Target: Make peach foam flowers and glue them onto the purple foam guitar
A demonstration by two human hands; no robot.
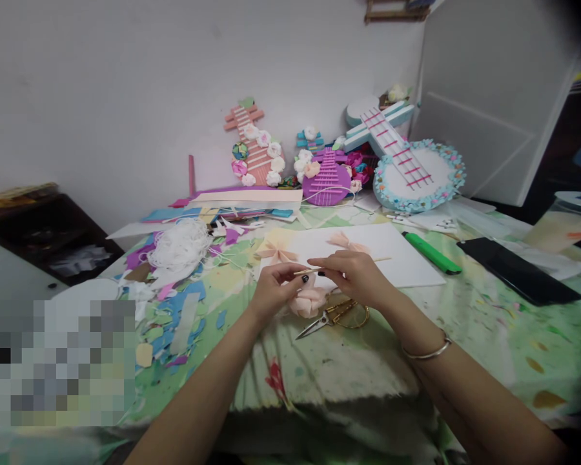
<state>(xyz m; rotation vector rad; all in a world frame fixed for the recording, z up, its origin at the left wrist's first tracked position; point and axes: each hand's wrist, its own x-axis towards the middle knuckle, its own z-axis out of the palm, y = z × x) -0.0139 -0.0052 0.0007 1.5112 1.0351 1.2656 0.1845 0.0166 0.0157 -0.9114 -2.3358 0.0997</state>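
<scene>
Both of my hands meet over the front of the table, fingers pinched close together. My left hand [277,289] grips the left end of a thin wooden stick [381,259]. My right hand [356,274] closes round the same stick, whose other end sticks out to the right. Any paper between the fingertips is hidden. Just below the hands is a pale peach paper flower [307,302], and I cannot tell whether it is touched. Gold-handled scissors [326,319] lie beside it. Two folded peach paper pieces, one at left [277,253] and one behind [347,243], rest beyond my fingers.
A white sheet [310,237] lies under the paper pieces. To the right are a green box cutter [432,253], a black phone-like slab [518,270] and a plastic tub [569,223]. White string [180,248] and paper scraps [174,323] cover the left. Decorated paper instruments [419,171] lean against the wall.
</scene>
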